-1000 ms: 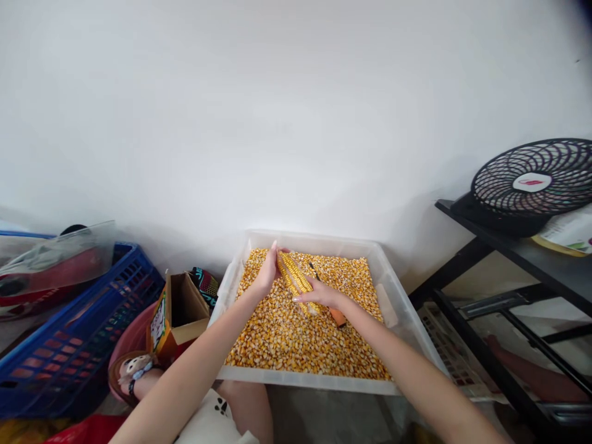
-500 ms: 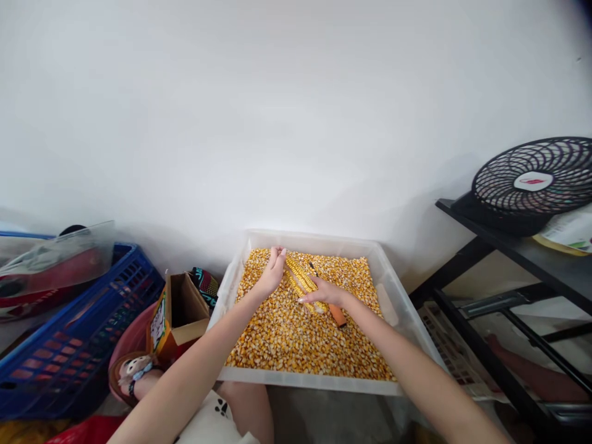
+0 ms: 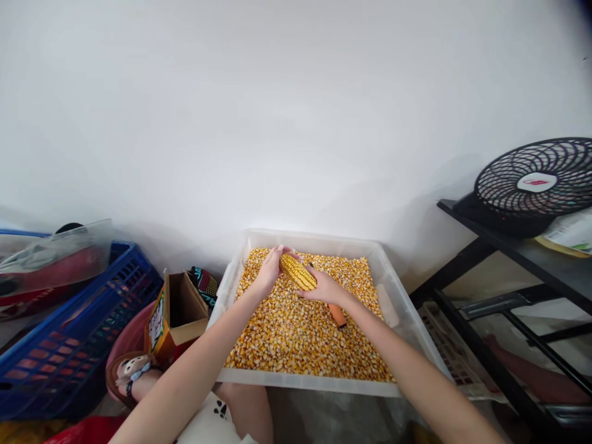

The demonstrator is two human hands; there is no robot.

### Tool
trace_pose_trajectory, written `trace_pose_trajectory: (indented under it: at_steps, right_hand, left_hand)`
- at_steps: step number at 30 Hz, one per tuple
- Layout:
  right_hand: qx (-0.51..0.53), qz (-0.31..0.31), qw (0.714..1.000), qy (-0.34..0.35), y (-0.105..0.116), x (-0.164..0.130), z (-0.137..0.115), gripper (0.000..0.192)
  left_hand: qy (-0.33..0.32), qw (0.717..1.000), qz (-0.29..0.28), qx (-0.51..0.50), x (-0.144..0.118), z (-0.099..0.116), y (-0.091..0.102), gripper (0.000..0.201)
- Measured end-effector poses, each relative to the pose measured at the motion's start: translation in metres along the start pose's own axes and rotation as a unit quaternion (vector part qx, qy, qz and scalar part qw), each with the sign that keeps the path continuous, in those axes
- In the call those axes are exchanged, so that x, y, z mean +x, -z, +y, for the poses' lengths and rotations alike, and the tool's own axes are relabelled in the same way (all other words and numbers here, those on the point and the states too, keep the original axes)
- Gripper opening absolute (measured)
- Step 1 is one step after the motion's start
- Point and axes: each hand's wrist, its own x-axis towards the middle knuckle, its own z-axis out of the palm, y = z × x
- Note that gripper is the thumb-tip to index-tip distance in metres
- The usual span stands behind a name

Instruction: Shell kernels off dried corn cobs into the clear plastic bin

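A yellow corn cob (image 3: pixel 297 272) with its kernels on is held at a slant between my two hands. My left hand (image 3: pixel 272 266) closes round its upper left end. At the lower right end my right hand (image 3: pixel 322 287) grips it with thumb and fingers. Below lies a deep layer of loose corn kernels (image 3: pixel 282 333) in a translucent plastic bin (image 3: pixel 314 382). An orange-handled tool (image 3: pixel 337 316) rests on the kernels under my right wrist; its far end is mostly hidden by that hand.
Left of the bin stand an open cardboard box (image 3: pixel 185 308), a pink basin (image 3: pixel 127 342) and a blue plastic basket (image 3: pixel 78 345). To the right, a black rack (image 3: pixel 476 231) carries a black fan (image 3: pixel 536 182). A white wall (image 3: pixel 287 123) rises behind the bin.
The corn cob has turned and now shows a broad, full face of kernels. My right hand has shifted slightly up and left along it; my left hand wraps closer round its end.
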Motion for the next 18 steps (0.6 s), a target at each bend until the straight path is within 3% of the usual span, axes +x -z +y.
trace_pose_trajectory:
  at_steps: [4, 11, 14, 18]
  right_hand:
    - [-0.015, -0.002, 1.0, -0.002, 0.001, -0.001, 0.002, 0.06]
    - [0.118, -0.067, 0.99, -0.027, 0.008, 0.001, 0.008, 0.06]
    - [0.187, -0.107, 0.975, -0.058, 0.011, -0.001, 0.006, 0.051]
    - [0.279, -0.167, 0.941, -0.094, 0.011, -0.005, 0.004, 0.038]
  left_hand:
    - [0.0, 1.0, -0.008, 0.027, -0.002, 0.002, -0.003, 0.028]
    - [-0.012, 0.996, -0.069, 0.057, -0.01, 0.015, -0.007, 0.036]
    - [-0.007, 0.99, -0.107, 0.087, -0.014, 0.021, -0.003, 0.042]
    - [-0.009, 0.988, -0.096, 0.121, -0.018, 0.023, 0.002, 0.047]
